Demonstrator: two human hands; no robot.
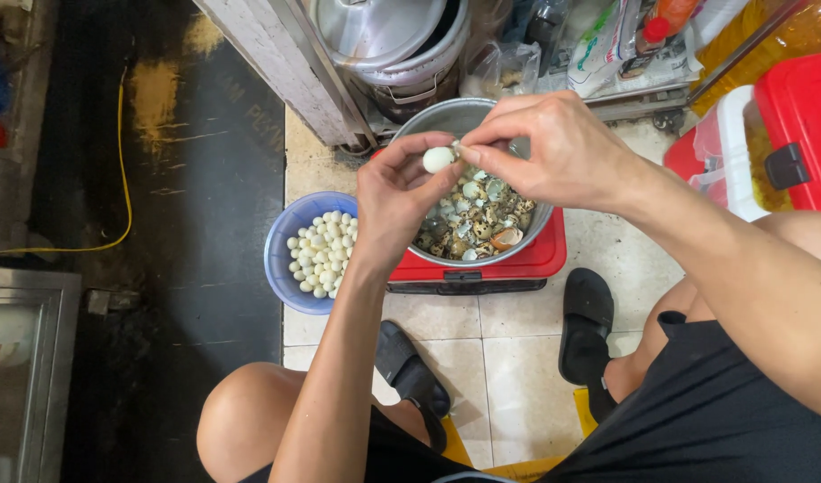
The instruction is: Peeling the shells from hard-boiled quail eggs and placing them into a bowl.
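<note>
Hold the small white egg softly and pull the shell off in little bits, I think, so it does not squash. The left hand comes up from 6 o'clock and pinches the egg. The right hand comes from 4 o'clock and nips a shell bit over the pot.

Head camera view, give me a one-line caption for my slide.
Left hand holds a small peeled egg while right hand picks at it, above a metal bowl of shells beside a blue bowl of peeled eggs.
</note>
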